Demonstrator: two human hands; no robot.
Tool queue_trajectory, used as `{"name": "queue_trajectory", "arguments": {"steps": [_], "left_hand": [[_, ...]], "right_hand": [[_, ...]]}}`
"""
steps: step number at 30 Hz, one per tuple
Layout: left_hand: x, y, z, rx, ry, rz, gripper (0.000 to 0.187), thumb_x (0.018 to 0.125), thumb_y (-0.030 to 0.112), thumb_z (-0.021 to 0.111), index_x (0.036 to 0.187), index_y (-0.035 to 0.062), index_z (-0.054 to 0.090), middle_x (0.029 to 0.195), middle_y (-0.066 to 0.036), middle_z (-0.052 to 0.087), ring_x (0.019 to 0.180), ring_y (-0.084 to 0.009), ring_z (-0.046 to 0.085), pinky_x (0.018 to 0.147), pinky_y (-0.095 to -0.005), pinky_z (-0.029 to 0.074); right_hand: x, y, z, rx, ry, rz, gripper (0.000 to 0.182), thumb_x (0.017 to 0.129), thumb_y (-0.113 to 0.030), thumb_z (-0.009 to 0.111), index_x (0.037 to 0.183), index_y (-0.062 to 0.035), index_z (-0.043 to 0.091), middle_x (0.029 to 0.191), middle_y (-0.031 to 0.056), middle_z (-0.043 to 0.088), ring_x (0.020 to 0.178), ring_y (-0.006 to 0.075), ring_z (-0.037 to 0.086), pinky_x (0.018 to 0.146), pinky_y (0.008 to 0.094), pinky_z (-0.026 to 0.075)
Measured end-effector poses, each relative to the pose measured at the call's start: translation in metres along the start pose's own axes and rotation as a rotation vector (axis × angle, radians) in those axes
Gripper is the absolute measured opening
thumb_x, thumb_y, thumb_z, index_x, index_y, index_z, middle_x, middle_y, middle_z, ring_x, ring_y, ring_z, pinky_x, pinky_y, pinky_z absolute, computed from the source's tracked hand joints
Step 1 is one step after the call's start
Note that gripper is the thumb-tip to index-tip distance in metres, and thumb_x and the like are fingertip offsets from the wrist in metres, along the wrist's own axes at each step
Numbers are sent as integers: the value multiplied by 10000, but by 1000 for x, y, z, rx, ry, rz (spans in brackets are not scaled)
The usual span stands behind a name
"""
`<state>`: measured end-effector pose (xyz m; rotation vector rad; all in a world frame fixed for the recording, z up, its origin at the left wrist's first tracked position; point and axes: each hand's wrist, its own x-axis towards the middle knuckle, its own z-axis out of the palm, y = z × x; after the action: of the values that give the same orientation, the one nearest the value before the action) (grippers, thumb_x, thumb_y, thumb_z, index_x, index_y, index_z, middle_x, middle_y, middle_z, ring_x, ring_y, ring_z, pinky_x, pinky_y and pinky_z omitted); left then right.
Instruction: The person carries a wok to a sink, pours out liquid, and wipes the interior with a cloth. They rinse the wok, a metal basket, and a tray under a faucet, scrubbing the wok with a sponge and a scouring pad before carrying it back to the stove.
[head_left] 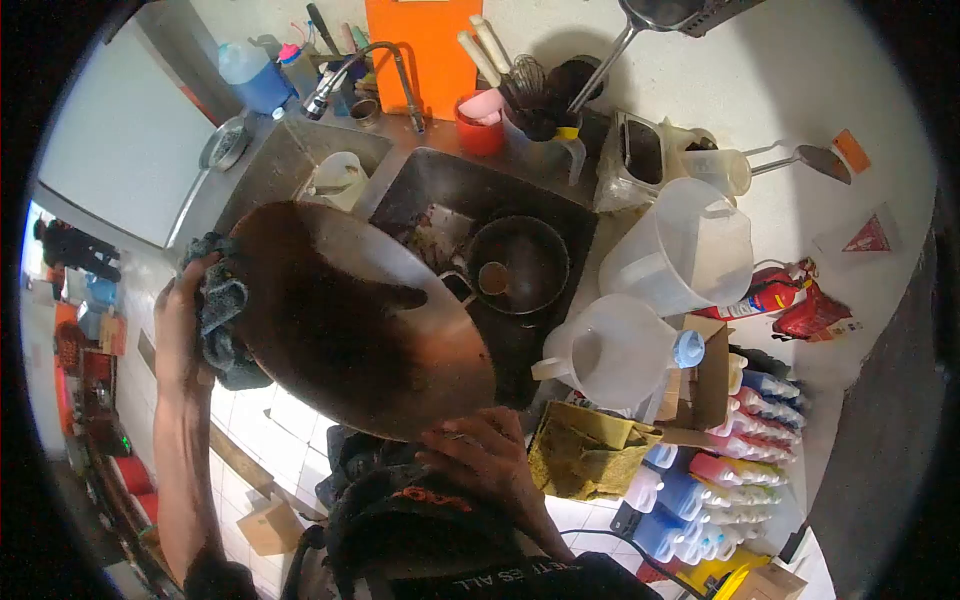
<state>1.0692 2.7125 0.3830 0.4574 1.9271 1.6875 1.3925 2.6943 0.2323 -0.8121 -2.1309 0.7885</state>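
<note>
One wide wok [362, 322], tilted, coppery brown, dark patch across inside.

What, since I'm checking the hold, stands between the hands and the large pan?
A dark cloth lies between the left hand and the large pan at its rim; I see nothing between the right hand and the pan's near edge.

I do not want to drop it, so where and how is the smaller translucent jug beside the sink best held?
Probably by its handle, from the sink side: the handle juts out from the jug toward the sink, leaving it exposed.
</note>
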Motion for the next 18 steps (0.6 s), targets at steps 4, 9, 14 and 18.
{"name": "queue_trajectory", "arguments": {"steps": [4, 9, 14, 18], "left_hand": [[-3, 6, -5, 27, -21, -58, 265, 939, 226, 550, 1053, 15, 662, 851, -32, 663, 691, -121, 633, 589, -231, 498], [12, 11, -22, 193, -137, -106, 346, 991, 250, 493, 1229, 26, 606, 1113, -76, 674, 949, -195, 667, 828, -301, 546], [-2, 19, 4, 111, -57, -20, 228, 928, 203, 589, 1022, 17, 682, 854, -40, 681, 693, -111, 646, 562, -233, 498], [0, 18, 7, 129, -66, -32, 226, 917, 195, 599, 1023, 12, 679, 851, -44, 681, 663, -122, 645, 545, -236, 500]], "right_hand": [[-53, 13, -26, -52, 167, 352, 319, 735, -155, 809, 1038, -109, 721, 1049, 64, 669, 1033, 266, 597, 882, 386, 474], [-161, 42, -25, -389, 416, 915, 589, 753, -261, 802, 1272, -93, 579, 1316, 137, 528, 1234, 371, 443, 1009, 514, 355], [-217, 77, -5, -716, 234, 1161, 556, 884, -346, 634, 1368, -116, 486, 1382, 149, 447, 1234, 393, 401, 1034, 544, 289], [-234, 89, -9, -647, 327, 1041, 329, 885, -246, 621, 1147, -54, 564, 1176, 144, 515, 1136, 346, 463, 969, 513, 339]]}}
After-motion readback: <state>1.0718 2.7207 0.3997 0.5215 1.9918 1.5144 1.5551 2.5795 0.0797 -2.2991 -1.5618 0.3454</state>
